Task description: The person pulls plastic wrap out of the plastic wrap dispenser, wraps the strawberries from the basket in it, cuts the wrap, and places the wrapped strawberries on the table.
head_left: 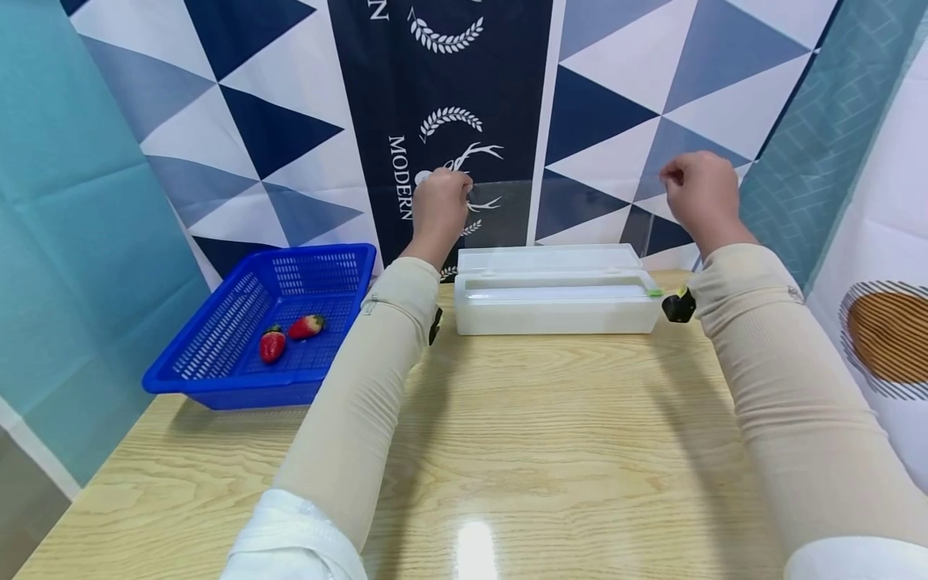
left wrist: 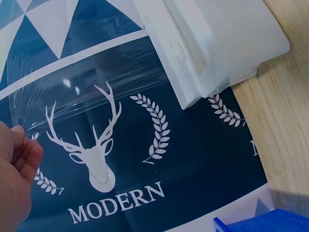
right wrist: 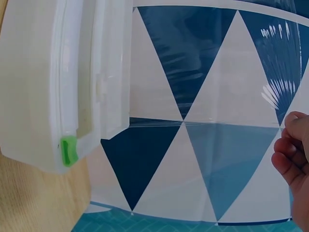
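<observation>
Clear cling film [left wrist: 120, 72] stretches up from a long white dispenser box [head_left: 554, 317], whose lid [head_left: 548, 258] is raised at the back. My left hand [head_left: 440, 208] pinches one corner of the film between thumb and fingers, above the box's left end. The other corner is in the pinch of my right hand [head_left: 703, 193], raised over the right end. Creases fan out from each pinch in the wrist views. A green slider [right wrist: 69, 151] sits at the box's right end.
To the left stands a blue plastic basket [head_left: 250, 385] holding two strawberries [head_left: 272, 345]. The wood-grain table [head_left: 536, 435] runs in front of the box. Right behind is a patterned cloth [head_left: 290, 72] with triangles and a deer print.
</observation>
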{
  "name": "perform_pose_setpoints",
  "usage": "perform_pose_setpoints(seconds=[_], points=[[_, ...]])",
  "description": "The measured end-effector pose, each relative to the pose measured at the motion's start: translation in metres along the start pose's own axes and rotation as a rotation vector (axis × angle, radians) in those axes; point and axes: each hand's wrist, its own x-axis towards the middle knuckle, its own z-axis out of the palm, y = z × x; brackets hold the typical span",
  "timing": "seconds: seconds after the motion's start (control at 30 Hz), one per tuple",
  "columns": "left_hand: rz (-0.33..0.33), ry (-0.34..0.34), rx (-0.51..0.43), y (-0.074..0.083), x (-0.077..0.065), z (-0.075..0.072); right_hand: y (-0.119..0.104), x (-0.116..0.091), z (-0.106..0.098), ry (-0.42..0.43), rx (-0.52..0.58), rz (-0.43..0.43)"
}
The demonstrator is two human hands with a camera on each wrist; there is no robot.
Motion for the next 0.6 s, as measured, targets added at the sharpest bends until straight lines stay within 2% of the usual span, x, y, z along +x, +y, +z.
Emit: perform_pose_setpoints(seconds=[0.3, 0.5, 0.6], points=[[0.048, 0.069, 0.002, -0.001, 0.000, -0.004, -0.004, 0.002, -0.004, 0.006, 0.027, 0.034], [0.058, 0.083, -0.010, 0.000, 0.004, -0.008, -0.005, 0.004, -0.008, -0.004, 0.058, 0.071], [0.050, 0.079, -0.016, 0.001, 0.006, -0.010, -0.006, 0.006, -0.011, 0.016, 0.063, 0.056]])
